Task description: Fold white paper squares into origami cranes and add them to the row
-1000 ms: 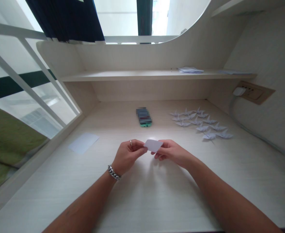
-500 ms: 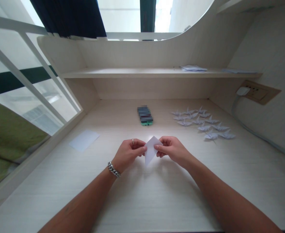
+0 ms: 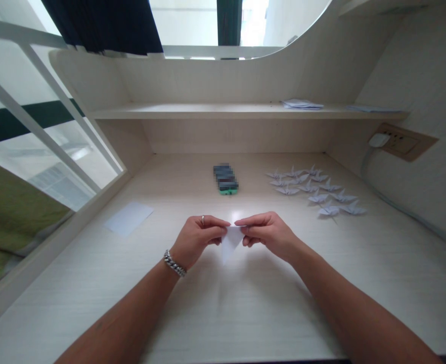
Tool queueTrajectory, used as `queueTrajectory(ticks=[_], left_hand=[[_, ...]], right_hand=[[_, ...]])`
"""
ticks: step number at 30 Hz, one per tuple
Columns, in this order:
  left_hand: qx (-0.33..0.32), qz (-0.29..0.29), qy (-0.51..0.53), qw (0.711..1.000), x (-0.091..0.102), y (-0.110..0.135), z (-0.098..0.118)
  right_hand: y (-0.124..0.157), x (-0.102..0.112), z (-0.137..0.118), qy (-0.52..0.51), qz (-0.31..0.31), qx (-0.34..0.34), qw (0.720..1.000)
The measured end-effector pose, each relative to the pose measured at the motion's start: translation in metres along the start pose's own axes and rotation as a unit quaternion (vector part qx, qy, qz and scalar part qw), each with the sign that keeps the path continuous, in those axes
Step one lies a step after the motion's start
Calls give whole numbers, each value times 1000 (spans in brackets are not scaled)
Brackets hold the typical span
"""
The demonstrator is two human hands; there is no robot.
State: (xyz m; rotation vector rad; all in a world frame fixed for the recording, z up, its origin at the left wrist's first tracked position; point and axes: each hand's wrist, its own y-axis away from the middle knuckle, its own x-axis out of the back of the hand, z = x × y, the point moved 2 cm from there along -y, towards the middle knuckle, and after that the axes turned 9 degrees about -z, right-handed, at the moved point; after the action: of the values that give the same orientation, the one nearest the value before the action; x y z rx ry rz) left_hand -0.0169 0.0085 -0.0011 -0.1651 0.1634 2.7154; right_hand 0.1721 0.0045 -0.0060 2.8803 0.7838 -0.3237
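- Left hand (image 3: 200,235) and right hand (image 3: 268,232) pinch one folded paper (image 3: 231,241) between them.
- Desk (image 3: 223,323) spreads from under them to its front edge.
- One blurred object (image 3: 226,178) beyond.
- One flat sheet (image 3: 129,218) leftward.
- Roughly a dozen paper cranes (image 3: 308,187) rightward, crowded.
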Motion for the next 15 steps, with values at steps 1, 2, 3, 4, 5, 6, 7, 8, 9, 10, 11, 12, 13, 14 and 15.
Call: queueTrajectory(ticks=[1,2,3,4,5,6,7,8,9,10,11,12,13,14,15], left_hand=[[-8,0,0,1000,0,0,1],[-17,0,-7,1000,0,0,2],[-25,-1,-21,999,0,1,3],[-33,0,-43,999,0,1,5],[-40,3,-70,997,0,2,7],[-46,6,-98,994,0,3,8],[-50,8,-123,991,-1,3,9],[-53,9,-145,988,-1,4,9],[-56,8,-162,985,-2,5,10],[-58,5,-176,983,-2,5,9],[-61,0,-189,980,-3,5,8],[-62,-5,-198,978,-3,5,7],[-63,-9,-202,977,-3,5,6],[-65,-10,-201,977,-3,5,5],[-67,-7,-196,978,-3,4,4]], right_hand=[[0,0,0,-8,-5,3,1000],[1,1,-1,-12,-11,5,1000],[2,1,-2,-13,-20,5,1000],[3,1,-3,-14,-29,3,999],[4,1,-4,-15,-37,2,999],[4,1,-5,-17,-43,0,999],[4,1,-6,-16,-44,-2,999],[4,0,-6,-10,-37,-5,999],[4,-1,-5,2,-26,-9,1000],[3,-2,-4,19,-14,-12,1000],[2,-3,-3,38,-2,-16,999],[0,-4,-1,55,8,-17,998],[-1,-6,0,66,15,-18,998],[-1,-7,1,72,20,-16,997],[-2,-7,2,75,23,-13,997]])
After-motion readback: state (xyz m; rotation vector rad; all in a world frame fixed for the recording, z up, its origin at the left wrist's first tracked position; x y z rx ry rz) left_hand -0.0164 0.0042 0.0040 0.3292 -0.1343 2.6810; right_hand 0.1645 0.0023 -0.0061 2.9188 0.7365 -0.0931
